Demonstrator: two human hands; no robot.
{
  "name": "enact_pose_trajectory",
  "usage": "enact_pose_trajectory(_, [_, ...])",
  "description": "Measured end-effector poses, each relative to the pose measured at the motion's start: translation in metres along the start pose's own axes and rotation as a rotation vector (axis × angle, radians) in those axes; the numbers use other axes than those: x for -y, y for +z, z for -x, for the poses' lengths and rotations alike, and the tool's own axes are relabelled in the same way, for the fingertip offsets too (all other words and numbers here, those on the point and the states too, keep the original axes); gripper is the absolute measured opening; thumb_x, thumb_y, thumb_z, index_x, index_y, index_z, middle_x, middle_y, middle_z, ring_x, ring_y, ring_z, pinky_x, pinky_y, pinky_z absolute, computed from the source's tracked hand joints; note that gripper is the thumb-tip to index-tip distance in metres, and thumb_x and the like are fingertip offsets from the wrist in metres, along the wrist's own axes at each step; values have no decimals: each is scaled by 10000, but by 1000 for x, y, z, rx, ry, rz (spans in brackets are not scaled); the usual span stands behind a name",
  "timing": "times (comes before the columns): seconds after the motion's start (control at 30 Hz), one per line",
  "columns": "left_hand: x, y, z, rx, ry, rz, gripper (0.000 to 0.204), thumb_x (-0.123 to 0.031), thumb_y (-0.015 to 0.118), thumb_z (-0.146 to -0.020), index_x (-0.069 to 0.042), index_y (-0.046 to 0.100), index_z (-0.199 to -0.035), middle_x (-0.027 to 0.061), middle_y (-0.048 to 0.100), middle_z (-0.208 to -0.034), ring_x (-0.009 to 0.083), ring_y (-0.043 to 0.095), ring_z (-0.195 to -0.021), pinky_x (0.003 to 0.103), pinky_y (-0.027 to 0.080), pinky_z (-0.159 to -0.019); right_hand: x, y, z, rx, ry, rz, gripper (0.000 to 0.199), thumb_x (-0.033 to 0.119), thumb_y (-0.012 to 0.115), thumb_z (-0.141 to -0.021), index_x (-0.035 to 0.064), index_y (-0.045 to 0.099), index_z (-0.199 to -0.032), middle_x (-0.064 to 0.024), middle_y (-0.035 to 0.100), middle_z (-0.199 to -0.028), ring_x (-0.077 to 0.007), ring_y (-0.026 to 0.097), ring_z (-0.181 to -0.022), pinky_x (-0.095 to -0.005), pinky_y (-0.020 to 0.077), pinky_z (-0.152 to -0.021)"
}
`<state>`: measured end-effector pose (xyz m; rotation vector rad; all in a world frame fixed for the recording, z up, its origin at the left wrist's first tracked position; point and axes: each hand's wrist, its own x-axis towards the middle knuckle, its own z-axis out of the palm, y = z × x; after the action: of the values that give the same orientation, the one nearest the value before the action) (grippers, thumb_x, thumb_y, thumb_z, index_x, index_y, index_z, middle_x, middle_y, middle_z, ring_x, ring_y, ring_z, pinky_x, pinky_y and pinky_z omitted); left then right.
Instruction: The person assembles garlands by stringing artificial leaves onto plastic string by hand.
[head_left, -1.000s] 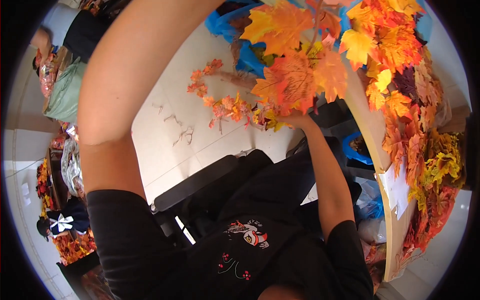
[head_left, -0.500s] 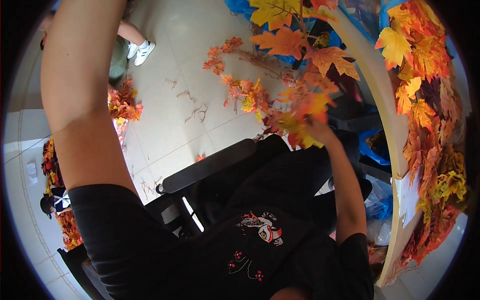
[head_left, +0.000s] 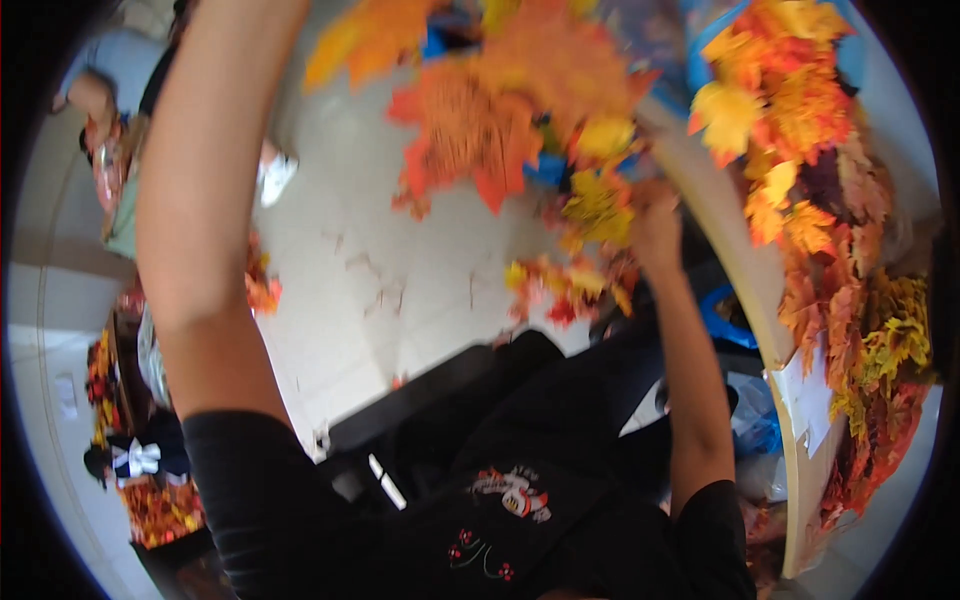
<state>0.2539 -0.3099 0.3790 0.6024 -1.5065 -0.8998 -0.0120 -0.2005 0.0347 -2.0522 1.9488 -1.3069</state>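
A branch of artificial maple leaves (head_left: 465, 130), orange, red and yellow, hangs in front of me across the top of the view. My right hand (head_left: 656, 222) is closed at its right side, beside a yellow leaf; motion blur softens the fingers, and leaves hide part of the stem. Lower down, smaller red and yellow leaves (head_left: 570, 288) dangle below that hand. My left arm (head_left: 205, 190) is raised and passes out of the top edge, so the left hand is out of sight.
On my right stands a pale-edged table (head_left: 735, 235) heaped with maple leaves (head_left: 815, 250). Blue and clear plastic bags (head_left: 755, 425) lie beneath it. A black armrest (head_left: 410, 400) is at my left. Twigs (head_left: 385, 290) litter the tiled floor. Other people (head_left: 120, 180) are at far left.
The leaf branch has risen and come closer, filling more of the top. My right hand has moved up and slightly right. The whole view has shifted, showing more people at left.
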Motion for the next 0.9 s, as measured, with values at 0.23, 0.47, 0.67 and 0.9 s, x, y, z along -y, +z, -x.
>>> enact_pose_trajectory(0.23, [4, 0, 6, 58, -124, -27, 139, -167, 502, -899, -56, 583, -877, 89, 654, -800, 146, 642, -669, 220, 514, -533, -18, 107, 44, 270, 632, -321, 543, 219, 613, -763, 10, 357, -1193, -164, 595, -953, -320, 550, -970, -404, 428, -823])
enact_pose_trajectory(0.47, [19, 34, -9, 128, -131, 3, 231, -189, 535, -881, 18, 568, -979, 158, 638, -941, 215, 644, -836, 283, 530, -713, -66, 165, 67, 283, 273, -199, 220, 192, 472, -817, 60, 535, -981, -153, 599, -923, -316, 568, -903, -387, 455, -742])
enact_pose_trajectory(0.67, [-1, 50, -12, 167, -85, -10, 239, -193, 542, -881, 14, 576, -995, 169, 639, -924, 207, 649, -809, 253, 530, -689, 34, 74, -27, -144, 390, -397, 316, 107, 436, -857, 63, 463, -1169, -221, 581, -917, -403, 554, -858, -436, 450, -715])
enact_pose_trajectory(0.9, [17, 68, 2, 294, -162, -77, 242, -188, 515, -889, 13, 561, -1017, 155, 635, -964, 195, 649, -813, 241, 527, -682, -46, 75, -3, 146, 467, -53, 238, 144, 510, -792, 14, 545, -989, -234, 586, -880, -394, 568, -815, -408, 458, -697])
